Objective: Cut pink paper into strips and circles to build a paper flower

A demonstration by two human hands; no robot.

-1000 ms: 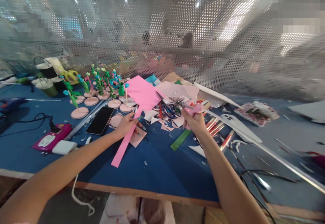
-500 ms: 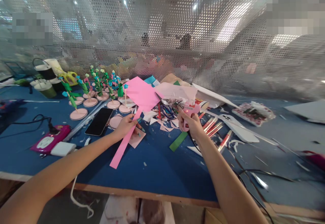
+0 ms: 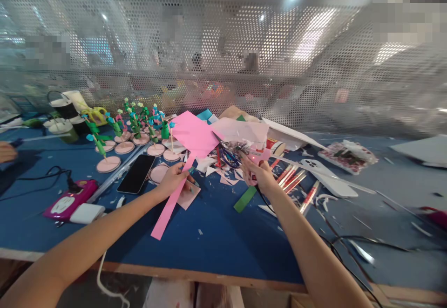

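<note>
A long pink paper strip (image 3: 167, 212) is pinched in my left hand (image 3: 174, 177), its lower end hanging toward the table's front edge. Its upper end meets a larger pink paper sheet (image 3: 192, 133). Beneath my left fingers lies a pale square piece (image 3: 188, 196). My right hand (image 3: 260, 175) is wrapped round a pink glue gun (image 3: 260, 156) with a small red light. A clear stick (image 3: 324, 173) extends from its back, and a black cord runs down below my wrist. Paper scraps and tools lie jumbled around its front.
Several paper flowers (image 3: 134, 119) stand on round pink bases at the left. A black phone (image 3: 136, 174), a magenta power socket (image 3: 71, 201) and a white phone (image 3: 330, 177) lie on the blue table. Another person's hand (image 3: 7, 152) is at the left edge. A perforated metal screen (image 3: 223, 65) rises behind.
Another person's hand has come into view at the left edge. The view has shifted slightly. Both my hands keep their holds, almost in the same places.
</note>
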